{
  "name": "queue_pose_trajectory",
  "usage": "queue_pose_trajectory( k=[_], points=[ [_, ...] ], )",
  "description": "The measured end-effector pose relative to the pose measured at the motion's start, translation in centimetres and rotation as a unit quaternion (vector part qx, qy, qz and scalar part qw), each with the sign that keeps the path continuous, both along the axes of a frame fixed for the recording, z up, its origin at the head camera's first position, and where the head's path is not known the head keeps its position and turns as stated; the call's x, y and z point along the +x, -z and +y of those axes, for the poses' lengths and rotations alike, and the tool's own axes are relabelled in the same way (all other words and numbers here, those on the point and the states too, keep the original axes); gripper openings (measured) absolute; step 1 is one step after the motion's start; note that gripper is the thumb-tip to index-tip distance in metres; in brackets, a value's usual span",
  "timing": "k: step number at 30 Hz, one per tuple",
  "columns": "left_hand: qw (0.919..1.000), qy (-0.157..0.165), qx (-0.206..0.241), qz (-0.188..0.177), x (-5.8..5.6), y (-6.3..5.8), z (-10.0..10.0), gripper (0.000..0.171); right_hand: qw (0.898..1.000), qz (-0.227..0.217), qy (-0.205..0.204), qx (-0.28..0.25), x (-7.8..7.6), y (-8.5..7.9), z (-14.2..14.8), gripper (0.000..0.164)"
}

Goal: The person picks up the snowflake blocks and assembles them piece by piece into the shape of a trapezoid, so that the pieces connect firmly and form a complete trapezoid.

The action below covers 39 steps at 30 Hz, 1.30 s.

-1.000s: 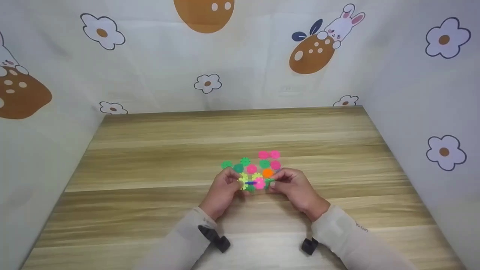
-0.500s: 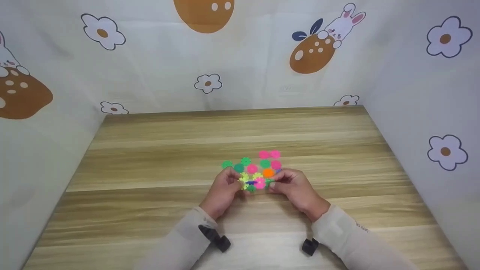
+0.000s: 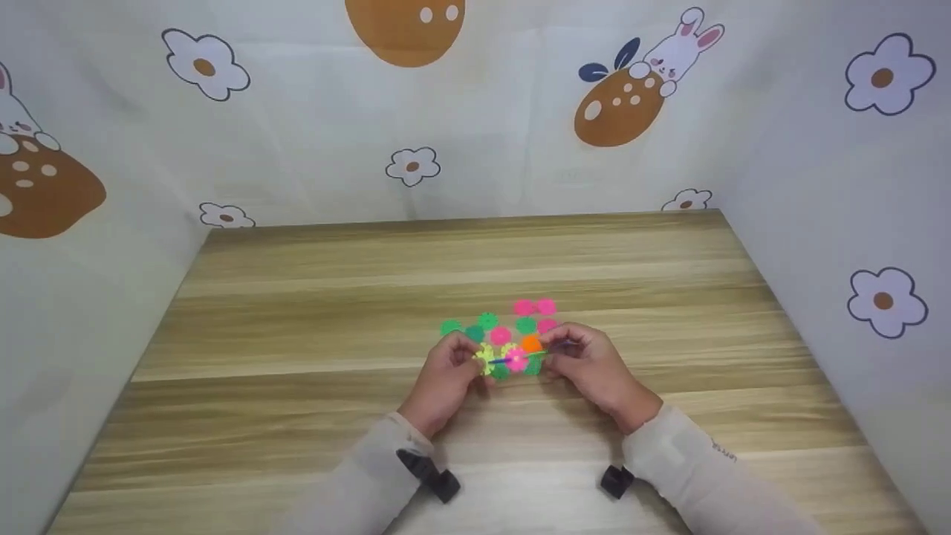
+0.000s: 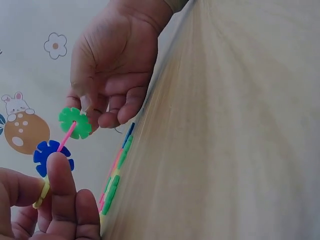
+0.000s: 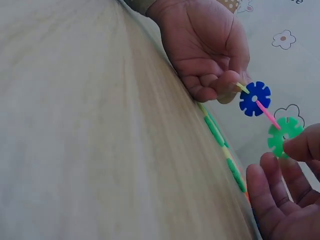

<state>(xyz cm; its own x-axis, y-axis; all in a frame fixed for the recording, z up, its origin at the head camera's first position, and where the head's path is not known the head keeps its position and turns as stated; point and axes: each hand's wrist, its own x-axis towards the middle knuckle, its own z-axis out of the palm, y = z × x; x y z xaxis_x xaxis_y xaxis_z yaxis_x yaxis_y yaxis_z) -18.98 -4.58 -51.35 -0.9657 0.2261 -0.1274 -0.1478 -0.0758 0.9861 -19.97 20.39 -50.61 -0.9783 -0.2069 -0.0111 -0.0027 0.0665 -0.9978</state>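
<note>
You have four notched discs linked in a short chain [image 3: 502, 361], which you hold out between your hands just above the near side of the loose pieces. From left to right it runs yellow disc [image 4: 42, 195], blue disc [image 4: 46, 156], pink disc [image 5: 268, 115] and green disc [image 5: 275, 144], each set at an angle to its neighbour, so three joints look made; whether the last one, pink into green, is fully seated you can't tell from here. Your left hand [image 3: 444, 380] pinches the yellow end between thumb and finger, and your right hand [image 3: 598, 373] pinches the green end the same way. If every piece is meant to be joined, you are at an early stage, since most discs lie unlinked on the table [image 3: 297, 297]. Count what lies there: four loose pink discs [image 3: 524, 307], two of them at the far edge of the cluster; six loose green discs [image 3: 451, 327], one of them darker; one loose orange disc [image 3: 531, 343]; at least one loose yellow disc [image 3: 509, 347], with another perhaps merging with the yellow you hold; and at least one loose blue disc [image 4: 128, 134], mostly hidden by your right hand in the head view.
</note>
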Motion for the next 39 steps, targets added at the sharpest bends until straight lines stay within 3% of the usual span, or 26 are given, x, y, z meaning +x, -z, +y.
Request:
queue_pose_trajectory(
  k=[3, 6, 11, 17, 25, 29, 33, 35, 39],
  points=[
    [0.9999, -0.013, 0.005, -0.002, -0.1, 0.2, 0.0, 0.015, 0.997, 0.018, 0.039, 0.068, -0.5, -0.5, 0.9, 0.025],
    [0.9999, -0.014, 0.004, -0.004, -0.1, 0.3, 0.0, 0.015, 0.986, 0.014, 0.061, 0.152, -1.0, -0.9, 1.8, 0.024],
    [0.9999, -0.010, 0.004, -0.010, -0.2, 0.3, 0.0, 0.017, 0.967, -0.013, 0.023, 0.252, -1.4, -1.1, 2.5, 0.034],
    [0.9997, -0.009, 0.008, -0.023, -0.1, 0.1, -0.1, 0.019, 0.951, -0.012, -0.002, 0.308, -1.5, -1.4, 2.2, 0.035],
    [0.9995, -0.004, 0.022, -0.023, -0.1, 0.2, 0.0, 0.019, 0.946, -0.017, -0.012, 0.323, -1.4, -1.4, 1.6, 0.020],
    [0.9993, -0.006, 0.036, -0.012, -0.1, 0.4, 0.0, 0.016, 0.959, -0.010, -0.003, 0.284, -1.3, -1.0, 1.3, 0.017],
    [0.9992, -0.013, 0.036, -0.014, -0.2, 0.4, -0.1, 0.016, 0.988, -0.018, 0.013, 0.151, -0.8, -0.4, 0.7, 0.018],
    [0.9992, -0.014, 0.034, -0.016, -0.2, 0.4, -0.1, 0.016, 0.997, -0.038, 0.029, 0.065, -0.5, -0.2, 0.3, 0.019],
    [0.9993, -0.012, 0.031, -0.014, -0.2, 0.2, -0.1, 0.016, 0.990, -0.092, 0.062, -0.084, 0.0, 0.1, -0.3, 0.016]
  ],
)
